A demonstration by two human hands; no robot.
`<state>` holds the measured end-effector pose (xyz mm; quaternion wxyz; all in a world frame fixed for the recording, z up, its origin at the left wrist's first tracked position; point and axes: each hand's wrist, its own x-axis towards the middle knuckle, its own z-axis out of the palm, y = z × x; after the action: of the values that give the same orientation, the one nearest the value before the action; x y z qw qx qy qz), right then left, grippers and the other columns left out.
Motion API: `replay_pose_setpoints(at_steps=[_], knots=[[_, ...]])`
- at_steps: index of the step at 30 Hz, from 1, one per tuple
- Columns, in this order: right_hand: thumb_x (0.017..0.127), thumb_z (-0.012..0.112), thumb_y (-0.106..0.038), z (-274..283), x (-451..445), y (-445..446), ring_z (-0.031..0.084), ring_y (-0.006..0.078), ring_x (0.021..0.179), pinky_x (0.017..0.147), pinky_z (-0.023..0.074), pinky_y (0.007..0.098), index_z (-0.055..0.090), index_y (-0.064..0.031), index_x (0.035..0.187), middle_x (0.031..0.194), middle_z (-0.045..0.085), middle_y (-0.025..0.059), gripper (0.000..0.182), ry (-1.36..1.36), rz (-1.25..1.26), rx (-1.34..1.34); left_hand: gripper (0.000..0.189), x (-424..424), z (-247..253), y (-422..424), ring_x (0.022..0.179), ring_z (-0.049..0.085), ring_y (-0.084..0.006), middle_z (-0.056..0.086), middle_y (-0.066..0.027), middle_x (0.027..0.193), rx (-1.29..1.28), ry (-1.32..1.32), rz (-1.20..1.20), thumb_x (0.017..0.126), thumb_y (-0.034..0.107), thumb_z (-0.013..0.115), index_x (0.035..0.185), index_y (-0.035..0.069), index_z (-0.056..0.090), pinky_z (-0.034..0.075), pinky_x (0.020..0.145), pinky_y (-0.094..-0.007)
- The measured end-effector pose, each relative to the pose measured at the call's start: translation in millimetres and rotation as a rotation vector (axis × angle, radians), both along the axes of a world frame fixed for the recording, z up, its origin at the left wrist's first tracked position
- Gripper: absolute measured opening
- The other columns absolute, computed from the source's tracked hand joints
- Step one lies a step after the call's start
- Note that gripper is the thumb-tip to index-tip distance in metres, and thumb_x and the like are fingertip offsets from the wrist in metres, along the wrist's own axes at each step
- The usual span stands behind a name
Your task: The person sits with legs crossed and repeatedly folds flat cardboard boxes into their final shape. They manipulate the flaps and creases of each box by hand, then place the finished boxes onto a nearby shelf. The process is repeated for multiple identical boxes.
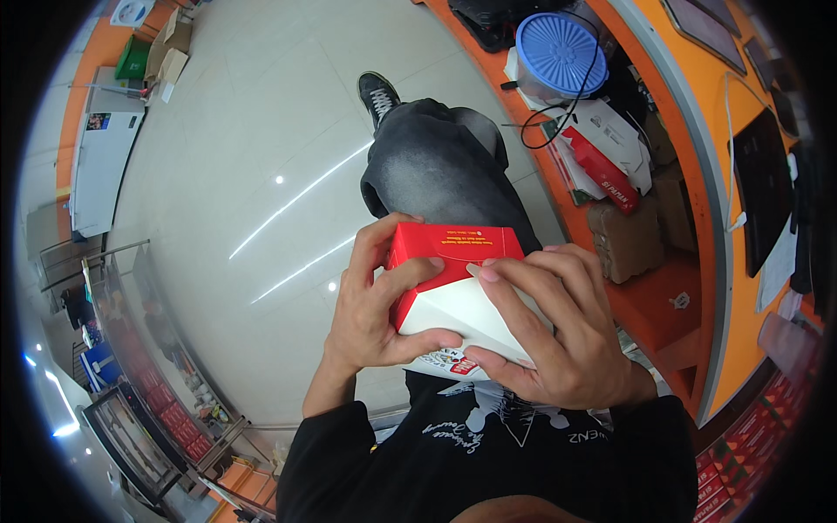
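Observation:
A red and white cardboard food box [458, 307] is held between my hands, above my lap. Printing shows on its red panel and on its white lower side. My left hand [379, 307] grips the box's left end, with the thumb along the white face and a fingertip on the red panel. My right hand [556, 320] holds the right side. Its thumb presses low on the white face, and the index and middle fingertips pinch a small pale tab [473, 269] at the red panel's edge. The box's underside is hidden.
To the right, an orange shelf [680, 314] under a counter holds a blue-lidded tub [561, 52], a red printed carton [601, 170] and a brown package [624, 238]. A dark laptop [762, 189] lies on the orange counter. A glass display case [157, 366] stands at left.

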<state>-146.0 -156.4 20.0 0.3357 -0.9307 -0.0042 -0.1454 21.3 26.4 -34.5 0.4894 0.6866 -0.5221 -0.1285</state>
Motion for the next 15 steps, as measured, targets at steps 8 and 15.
replay_pose_setpoints(at_steps=[8,15], knots=[[0.095,0.069,-0.034,-31,14,-7,0.055,0.0404,0.132,0.103,0.0476,0.0530,0.059,0.0028,0.139,0.143,0.058,0.0232,0.059,0.000,0.081,0.047,0.069,-1,-8,5,0.122,0.061,-0.0428,0.050,-0.0279,0.134,-0.053,0.060,0.008,0.071,0.043,0.093,0.124,0.008,0.065,0.055,0.096,-0.0497],[0.094,0.068,-0.033,-66,41,-20,0.057,0.0401,0.128,0.106,0.0469,0.0503,0.057,0.0006,0.143,0.140,0.058,0.0239,0.060,-0.064,0.145,0.175,0.050,1,-9,3,0.125,0.058,-0.0418,0.049,-0.0271,0.135,-0.061,0.194,0.077,0.079,0.026,0.088,0.119,0.007,0.066,0.053,0.100,-0.0491]])
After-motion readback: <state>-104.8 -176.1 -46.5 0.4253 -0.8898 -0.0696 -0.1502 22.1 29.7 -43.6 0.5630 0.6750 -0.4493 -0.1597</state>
